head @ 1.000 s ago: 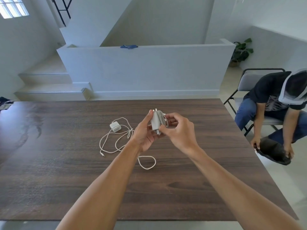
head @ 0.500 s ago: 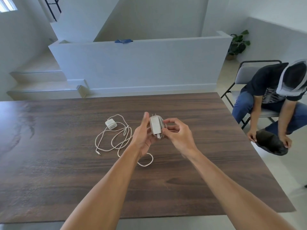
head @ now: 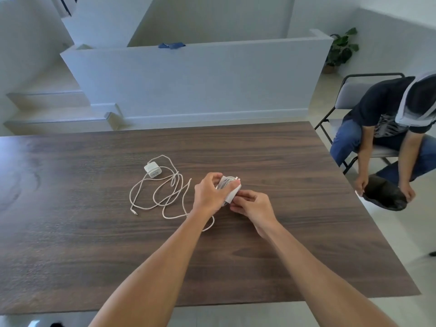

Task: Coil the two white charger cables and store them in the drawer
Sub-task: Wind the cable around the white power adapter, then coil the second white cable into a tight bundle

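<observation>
My left hand (head: pixel 208 193) grips a white charger plug (head: pixel 230 188) with its cable wound around it, held just above the dark wooden table (head: pixel 306 185). My right hand (head: pixel 253 206) pinches the cable at the plug's lower end. A loose tail of that cable (head: pixel 210 226) loops onto the table under my left wrist. The second white charger (head: pixel 153 169) lies on the table to the left, its cable (head: pixel 162 194) spread in loose tangled loops. No drawer is in view.
A person (head: pixel 387 123) sits on a grey chair (head: pixel 349 95) off the table's right side, holding a dark bag (head: pixel 383 195). A low white wall (head: pixel 200 79) and steps (head: pixel 54 109) stand behind the table. A potted plant (head: pixel 342 49) stands at the back right.
Both hands have lowered toward the table with the wound charger, and the plug has tilted over. The camera has tipped downward. The second charger has not moved.
</observation>
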